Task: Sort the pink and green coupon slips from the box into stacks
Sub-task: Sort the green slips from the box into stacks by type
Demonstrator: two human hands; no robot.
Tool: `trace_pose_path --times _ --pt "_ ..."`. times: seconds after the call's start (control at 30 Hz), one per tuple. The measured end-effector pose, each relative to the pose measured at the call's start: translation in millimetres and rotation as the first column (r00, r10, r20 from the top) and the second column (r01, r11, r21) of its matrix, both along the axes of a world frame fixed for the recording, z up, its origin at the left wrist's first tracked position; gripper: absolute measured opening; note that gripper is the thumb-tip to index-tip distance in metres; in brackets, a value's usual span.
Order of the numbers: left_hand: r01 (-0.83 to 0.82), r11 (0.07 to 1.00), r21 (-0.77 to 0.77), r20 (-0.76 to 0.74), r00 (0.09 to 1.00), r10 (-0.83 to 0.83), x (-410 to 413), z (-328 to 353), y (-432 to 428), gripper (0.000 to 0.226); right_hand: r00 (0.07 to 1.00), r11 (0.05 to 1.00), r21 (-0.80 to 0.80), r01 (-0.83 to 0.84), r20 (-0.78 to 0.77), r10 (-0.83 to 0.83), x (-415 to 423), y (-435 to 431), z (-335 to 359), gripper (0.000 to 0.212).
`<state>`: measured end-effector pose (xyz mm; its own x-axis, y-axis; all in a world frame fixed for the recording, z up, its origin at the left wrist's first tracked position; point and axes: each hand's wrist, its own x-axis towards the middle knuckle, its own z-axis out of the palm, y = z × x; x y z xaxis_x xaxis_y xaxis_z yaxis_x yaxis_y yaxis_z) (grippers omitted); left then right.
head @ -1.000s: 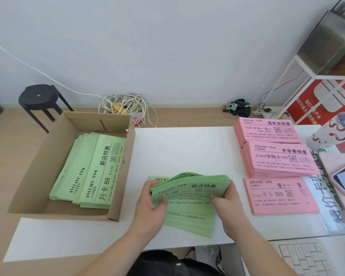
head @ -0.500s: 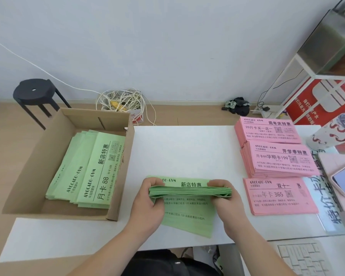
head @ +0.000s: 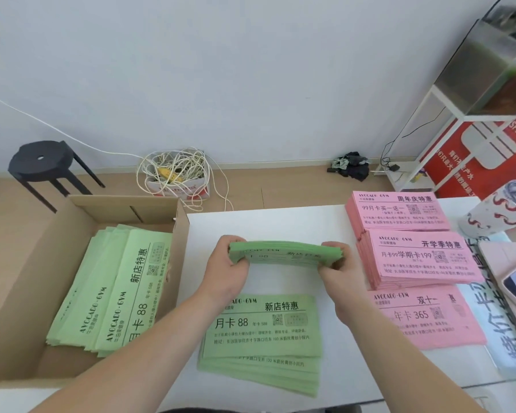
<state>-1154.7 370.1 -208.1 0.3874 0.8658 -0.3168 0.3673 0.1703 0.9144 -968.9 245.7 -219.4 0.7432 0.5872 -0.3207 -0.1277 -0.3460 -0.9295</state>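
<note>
Thin green paper slips (head: 283,254), squared bundle, slightly bowed. Left hand (head: 227,269) and right hand (head: 338,271) grip its ends above the white worktop (head: 268,225), fingers curled

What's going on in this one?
A person grips a bundle of green slips at its ends, left hand on one, right hand on the other, raised over the white table. A green stack lies on the table nearer the person. Three pink stacks sit to the right, and loose green slips lie in the cardboard box on the left.
</note>
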Motion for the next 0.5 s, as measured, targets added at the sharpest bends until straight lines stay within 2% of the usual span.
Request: trace_pose_path --times 0.07,0.17,0.27,0.4,0.5 --pt "-0.037 0.999 -0.005 0.014 0.999 0.037 1 -8 2 0.045 0.998 0.999 0.027 0.033 0.054 -0.035 -1 0 -9 0.053" --pt "-0.054 0.998 0.028 0.015 0.998 0.054 5 -18 -6 0.047 0.982 1.0 -0.012 -0.004 0.19 0.006 -9 -1 -18 0.053" --pt "-0.089 0.994 0.058 0.007 0.996 0.089 13 -29 -14 0.047 0.974 0.999 -0.042 0.017 0.226 -0.007 -13 4 -25 0.057" --pt "-0.036 0.99 0.133 -0.115 0.992 0.051 16 -32 -4 0.034 0.963 0.996 -0.092 0.012 0.271 0.013 -6 10 -20 0.033" --pt "0.034 0.983 0.18 -0.191 0.982 0.001 25 -21 12 0.027 0.951 0.988 -0.152 -0.028 0.301 0.073 10 21 -9 0.026"
